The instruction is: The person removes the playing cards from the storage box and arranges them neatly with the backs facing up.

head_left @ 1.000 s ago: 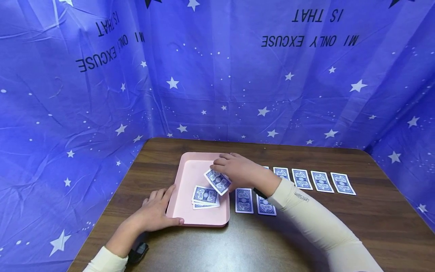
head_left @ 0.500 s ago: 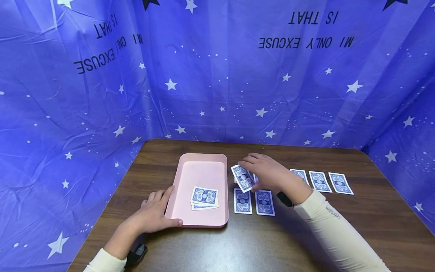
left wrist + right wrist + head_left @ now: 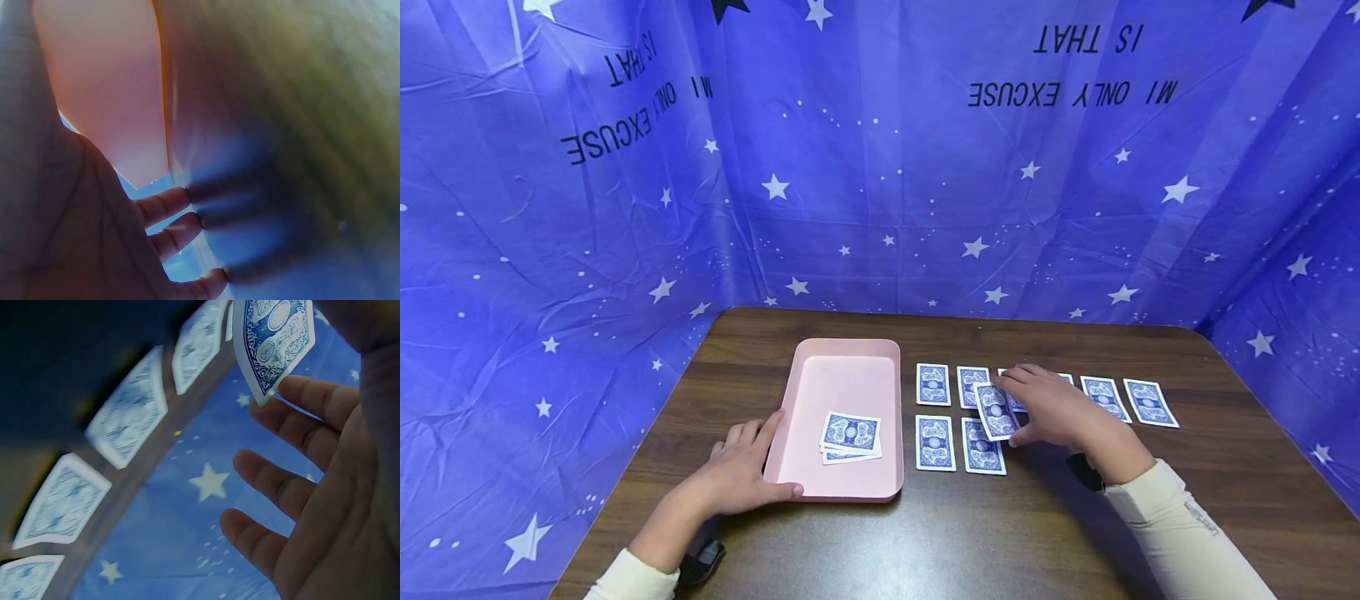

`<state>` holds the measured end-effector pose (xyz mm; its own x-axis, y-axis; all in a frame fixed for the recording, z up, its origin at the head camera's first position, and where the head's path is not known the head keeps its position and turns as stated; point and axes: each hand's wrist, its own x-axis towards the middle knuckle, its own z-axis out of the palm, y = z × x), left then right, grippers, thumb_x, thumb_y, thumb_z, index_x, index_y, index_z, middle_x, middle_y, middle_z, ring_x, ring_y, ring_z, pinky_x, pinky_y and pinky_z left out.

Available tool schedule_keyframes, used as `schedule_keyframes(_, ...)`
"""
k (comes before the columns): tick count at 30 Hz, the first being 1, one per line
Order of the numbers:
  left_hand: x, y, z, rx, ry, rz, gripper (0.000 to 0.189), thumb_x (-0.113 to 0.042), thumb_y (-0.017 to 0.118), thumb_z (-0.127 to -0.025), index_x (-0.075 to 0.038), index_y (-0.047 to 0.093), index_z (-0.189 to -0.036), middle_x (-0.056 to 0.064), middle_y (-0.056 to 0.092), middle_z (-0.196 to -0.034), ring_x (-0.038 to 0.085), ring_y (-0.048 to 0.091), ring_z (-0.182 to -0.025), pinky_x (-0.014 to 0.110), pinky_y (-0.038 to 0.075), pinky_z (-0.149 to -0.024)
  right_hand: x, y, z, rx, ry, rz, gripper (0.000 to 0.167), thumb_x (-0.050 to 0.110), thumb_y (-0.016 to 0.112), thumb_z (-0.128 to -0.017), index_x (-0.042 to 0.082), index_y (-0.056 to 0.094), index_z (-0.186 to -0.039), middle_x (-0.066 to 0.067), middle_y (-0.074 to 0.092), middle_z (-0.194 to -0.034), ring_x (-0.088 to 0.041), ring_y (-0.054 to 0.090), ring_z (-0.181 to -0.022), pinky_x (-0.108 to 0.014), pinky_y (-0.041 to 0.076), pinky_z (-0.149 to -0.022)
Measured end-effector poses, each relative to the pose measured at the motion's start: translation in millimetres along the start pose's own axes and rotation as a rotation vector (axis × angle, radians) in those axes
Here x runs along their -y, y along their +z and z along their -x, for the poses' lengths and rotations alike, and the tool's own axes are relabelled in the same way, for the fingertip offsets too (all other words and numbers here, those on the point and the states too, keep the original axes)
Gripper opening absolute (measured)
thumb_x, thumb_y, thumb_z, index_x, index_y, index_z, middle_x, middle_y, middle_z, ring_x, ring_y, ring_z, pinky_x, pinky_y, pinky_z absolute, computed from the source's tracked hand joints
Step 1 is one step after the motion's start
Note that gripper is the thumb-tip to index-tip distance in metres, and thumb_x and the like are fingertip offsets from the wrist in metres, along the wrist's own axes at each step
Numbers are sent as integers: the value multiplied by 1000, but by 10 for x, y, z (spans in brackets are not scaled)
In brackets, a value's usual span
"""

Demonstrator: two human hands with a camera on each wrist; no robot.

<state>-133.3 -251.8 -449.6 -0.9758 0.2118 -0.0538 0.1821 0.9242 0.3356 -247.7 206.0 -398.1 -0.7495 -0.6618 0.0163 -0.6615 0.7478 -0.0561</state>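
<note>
In the head view, my right hand (image 3: 1060, 412) pinches a playing card (image 3: 996, 412) by its edge, between thumb and fingers. The card is blue-backed, tilted, and held above the right card of the near row (image 3: 985, 457). The right wrist view shows the held card (image 3: 275, 344) at the fingertips, with the other fingers spread. My left hand (image 3: 741, 467) rests against the left side of a pink tray (image 3: 838, 379), its thumb at the near edge. Several overlapping cards (image 3: 852, 432) lie face down in the tray.
A far row of face-down cards, from the leftmost card (image 3: 932, 385) to the rightmost card (image 3: 1150, 403), runs across the brown table (image 3: 940, 533). My right hand partly covers it. Another card (image 3: 935, 443) starts the near row. Blue starry curtains (image 3: 880, 167) surround the table.
My right hand has carried the pinched card from above the tray rightward, over the laid-out cards. My left hand has stayed at the tray.
</note>
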Motion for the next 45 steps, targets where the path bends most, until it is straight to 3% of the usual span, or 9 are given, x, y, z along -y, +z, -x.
schedule_keyframes(8, -27, -24, 0, 5, -2, -7, 123, -78, 70, -68, -7, 24, -157, 24, 45, -140, 43, 39, -127, 65, 37, -90, -105, 153, 312, -1, 31, -7, 86, 40, 91, -61, -2, 60, -130, -19, 60, -124, -46, 52, -119, -58, 40, -98)
schedule_keyframes(16, -21, -11, -6, 14, -9, -7, 123, -79, 69, -68, -7, 23, -157, 25, 44, -141, 44, 38, -128, 66, 36, -91, -134, 263, 489, 26, 58, 0, 84, 44, 90, -60, -1, 63, -125, -17, 63, -119, -44, 55, -114, -58, 43, -94)
schedule_keyframes(45, -24, -15, -1, 7, -5, 7, 122, -78, 69, -68, -8, 24, -157, 24, 44, -140, 44, 38, -128, 64, 36, -92, -105, 282, 541, 123, 134, -78, 86, 46, 90, -61, 1, 62, -129, -19, 60, -126, -45, 52, -119, -59, 40, -97)
